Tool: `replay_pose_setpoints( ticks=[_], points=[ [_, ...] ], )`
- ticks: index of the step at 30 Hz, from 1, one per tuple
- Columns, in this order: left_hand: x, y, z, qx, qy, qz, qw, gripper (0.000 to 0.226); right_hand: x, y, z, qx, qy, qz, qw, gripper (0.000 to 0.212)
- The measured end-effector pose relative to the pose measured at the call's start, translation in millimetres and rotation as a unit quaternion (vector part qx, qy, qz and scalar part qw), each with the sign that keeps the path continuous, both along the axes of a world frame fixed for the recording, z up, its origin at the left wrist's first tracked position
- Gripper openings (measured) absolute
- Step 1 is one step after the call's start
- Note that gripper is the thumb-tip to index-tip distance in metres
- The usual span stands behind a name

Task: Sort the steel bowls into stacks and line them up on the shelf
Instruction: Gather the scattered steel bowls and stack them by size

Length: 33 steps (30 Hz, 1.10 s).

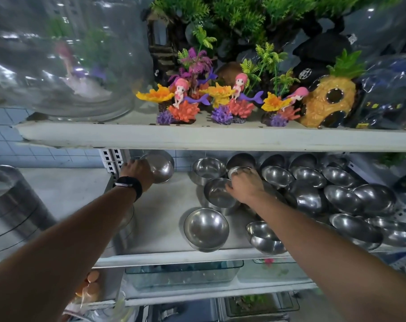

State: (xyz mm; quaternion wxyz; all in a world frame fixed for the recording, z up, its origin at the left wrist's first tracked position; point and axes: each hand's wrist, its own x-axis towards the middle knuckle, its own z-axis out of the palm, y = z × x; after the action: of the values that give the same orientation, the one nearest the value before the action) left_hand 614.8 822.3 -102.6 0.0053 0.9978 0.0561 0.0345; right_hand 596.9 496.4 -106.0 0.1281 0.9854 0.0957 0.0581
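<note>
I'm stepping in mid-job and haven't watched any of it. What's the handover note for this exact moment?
Left hand: grips a tilted bowl at back left of the shelf.
Right hand: fingers curled on the rim of a small bowl, mid-shelf.
Done: no lined-up row shows yet.
Left: loose bowls heaped on the right, with singles near the front edge. Stack them and line them up.

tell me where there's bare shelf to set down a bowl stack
Bare shelf runs between the tilted bowl in the left hand and the middle stack, down to the front bowl. Right of the right hand, gripping a small bowl, bowls crowd together.
</note>
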Motion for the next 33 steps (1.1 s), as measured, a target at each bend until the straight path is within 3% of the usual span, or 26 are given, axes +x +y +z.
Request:
replay_pose_setpoints(
  ticks=[25,28,33],
  points=[
    [37,5,4,0.045,-0.052,-0.059,0.996,0.051,24,10,-13,-0.005,0.025,-0.035,0.999,0.022],
    [39,7,-1,0.046,-0.033,-0.048,0.997,0.039,23,12,-11,-0.007,0.031,-0.042,0.999,0.020],
    [42,18,-4,0.070,-0.028,-0.008,0.997,0.039,22,13,-8,-0.005,0.042,-0.049,0.998,0.018]
  ],
)
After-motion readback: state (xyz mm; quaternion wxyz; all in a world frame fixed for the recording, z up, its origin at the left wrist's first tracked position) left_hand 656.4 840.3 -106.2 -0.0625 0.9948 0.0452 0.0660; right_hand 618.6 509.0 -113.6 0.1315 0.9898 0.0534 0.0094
